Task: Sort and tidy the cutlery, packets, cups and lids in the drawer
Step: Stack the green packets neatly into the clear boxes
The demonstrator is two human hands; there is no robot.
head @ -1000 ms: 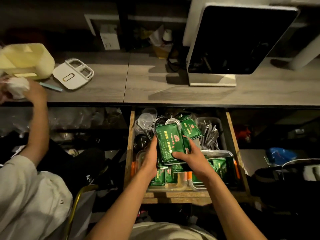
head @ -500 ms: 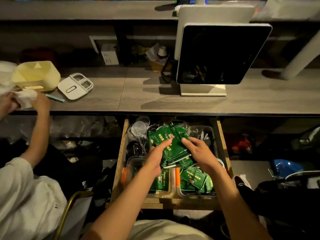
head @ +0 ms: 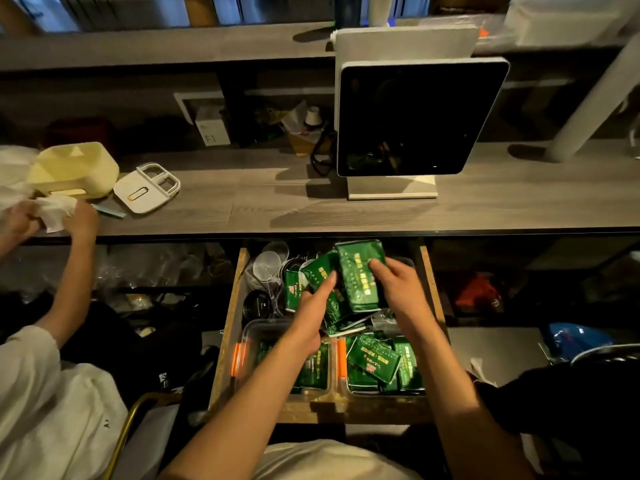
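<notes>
Both hands are in the open drawer (head: pixel 231 327) under the counter. The right hand (head: pixel 398 289) grips a stack of green packets (head: pixel 360 282), fingers curled over the top packet, thumb hidden. The left hand (head: pixel 311 313) presses straight fingers against the stack's left side. More packets fill two clear tubs (head: pixel 341 358) at the near end; clear cups (head: pixel 266 266) sit far left.

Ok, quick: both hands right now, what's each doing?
Left hand: fingers straight, touching the glossy green foil packets.
Right hand: grips one upright green foil packet.
</notes>
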